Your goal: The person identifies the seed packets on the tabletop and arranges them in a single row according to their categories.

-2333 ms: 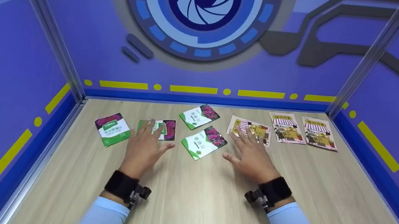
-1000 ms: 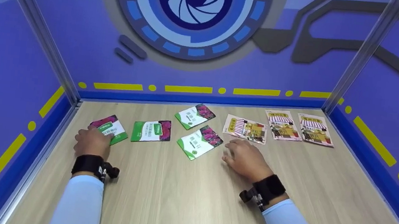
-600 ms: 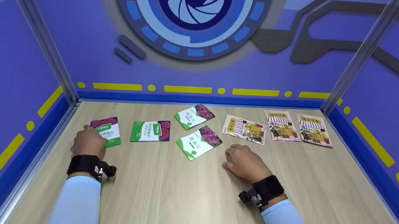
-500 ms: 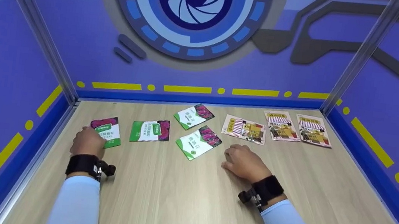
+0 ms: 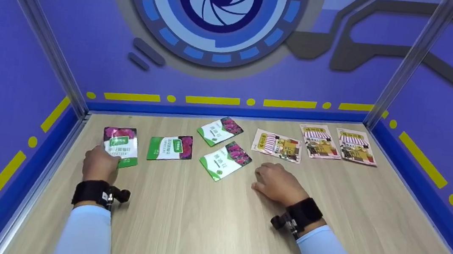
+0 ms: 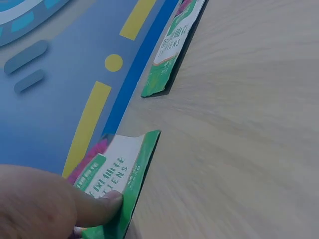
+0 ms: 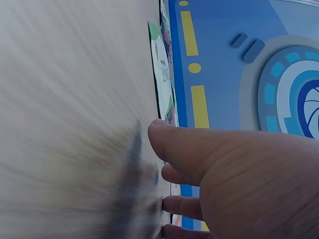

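My left hand (image 5: 100, 164) pinches the lower left corner of a green, white and magenta flower seed packet (image 5: 122, 140), thumb on its printed face. In the left wrist view this seed packet (image 6: 117, 159) looks tilted up, its near edge raised. To its right lies a similar packet (image 5: 170, 147), flat on the table. My right hand (image 5: 279, 184) rests on the table with its fingers loosely bent and holds nothing. It is just below a pink packet with a shopfront picture (image 5: 277, 145) and right of a white-and-green packet (image 5: 226, 161).
Another white-and-green packet (image 5: 220, 131) lies at the back middle. Two more shopfront packets, one upright (image 5: 320, 142) and one beside it (image 5: 356, 147), lie at the back right. Blue-purple panels (image 5: 70, 41) wall in the wooden table (image 5: 198, 226) at back and sides.
My left hand has moved from the second packet to the leftmost one, gripped it and turned it straighter. My right hand has drawn back from the shopfront packet, fingers now bent.
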The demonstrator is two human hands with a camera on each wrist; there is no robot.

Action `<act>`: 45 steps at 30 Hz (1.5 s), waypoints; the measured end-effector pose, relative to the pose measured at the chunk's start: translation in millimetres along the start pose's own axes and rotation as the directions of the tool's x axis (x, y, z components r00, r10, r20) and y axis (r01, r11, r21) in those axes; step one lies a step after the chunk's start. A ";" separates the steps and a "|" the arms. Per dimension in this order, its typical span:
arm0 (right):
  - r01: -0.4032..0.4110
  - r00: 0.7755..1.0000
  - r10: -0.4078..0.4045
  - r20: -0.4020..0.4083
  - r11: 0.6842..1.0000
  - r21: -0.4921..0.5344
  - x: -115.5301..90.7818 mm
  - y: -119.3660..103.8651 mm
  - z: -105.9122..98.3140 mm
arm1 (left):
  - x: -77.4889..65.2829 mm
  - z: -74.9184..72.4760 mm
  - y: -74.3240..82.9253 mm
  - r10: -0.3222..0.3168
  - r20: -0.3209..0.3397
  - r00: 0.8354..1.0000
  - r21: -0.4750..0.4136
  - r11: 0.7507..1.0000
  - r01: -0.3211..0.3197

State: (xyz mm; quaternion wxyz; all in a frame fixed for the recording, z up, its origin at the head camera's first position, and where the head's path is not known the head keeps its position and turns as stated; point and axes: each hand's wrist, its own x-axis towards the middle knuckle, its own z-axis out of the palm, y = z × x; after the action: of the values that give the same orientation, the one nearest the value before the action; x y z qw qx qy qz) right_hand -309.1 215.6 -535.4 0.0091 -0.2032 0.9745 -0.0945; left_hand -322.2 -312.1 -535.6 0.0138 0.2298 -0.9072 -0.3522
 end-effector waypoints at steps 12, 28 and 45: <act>-0.038 0.999 0.035 0.029 0.993 0.110 2.1 0.0 -4.2 | -7.5 2.3 28.3 0.036 -0.092 0.995 -0.301 0.952 -0.062; -0.087 0.988 0.135 -0.080 0.898 0.431 23.7 -8.1 -19.2 | -81.2 60.6 152.5 0.274 -0.064 0.960 -0.616 0.746 -0.254; 0.072 0.993 0.064 -0.095 0.296 0.953 36.1 -44.7 -53.0 | -132.8 89.7 180.5 0.410 0.017 0.912 -0.645 0.702 -0.304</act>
State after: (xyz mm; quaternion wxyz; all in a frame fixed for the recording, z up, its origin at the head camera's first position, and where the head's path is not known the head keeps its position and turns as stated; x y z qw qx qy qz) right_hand -327.6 170.5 -474.1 0.0719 -0.1545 0.7265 -0.6657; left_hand -293.7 -82.0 -468.4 0.0854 0.0023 -0.7618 -0.6421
